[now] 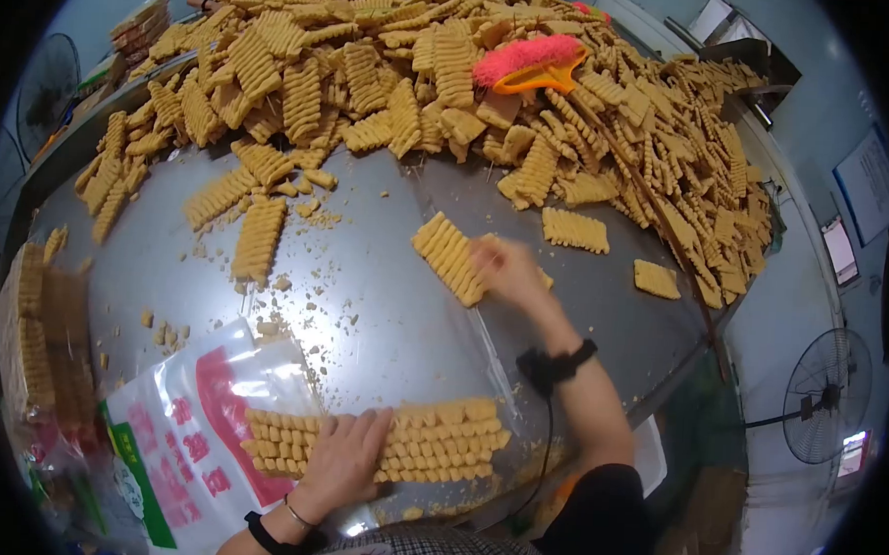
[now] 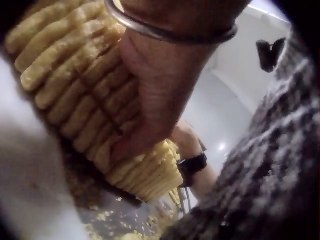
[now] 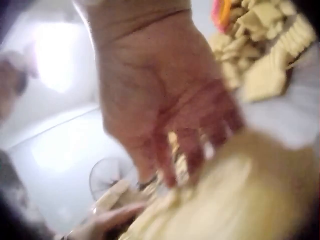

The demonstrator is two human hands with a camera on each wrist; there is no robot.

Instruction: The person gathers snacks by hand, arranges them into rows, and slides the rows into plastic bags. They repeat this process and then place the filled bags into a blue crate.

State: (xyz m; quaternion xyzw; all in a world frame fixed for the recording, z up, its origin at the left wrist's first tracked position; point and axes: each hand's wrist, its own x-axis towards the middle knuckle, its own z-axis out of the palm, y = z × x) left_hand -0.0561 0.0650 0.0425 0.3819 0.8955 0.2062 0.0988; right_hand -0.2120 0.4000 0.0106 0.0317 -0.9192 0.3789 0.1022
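Observation:
Near the front edge of the metal table lies a row of ridged yellow snack slabs, stacked close together. My left hand grips this stack near its middle, fingers over the top. In the left wrist view, the thumb side of the left hand presses against the ridged face of the slabs. Farther out, my right hand, blurred, pinches the edge of a single ridged slab. The right wrist view shows the right hand's fingers reaching down to a large blurred slab; their tips are partly hidden.
A big heap of slabs covers the table's far side, with a pink-and-orange brush on it. A printed plastic bag lies front left beside packed slabs. Crumbs dot the metal table. A fan stands right.

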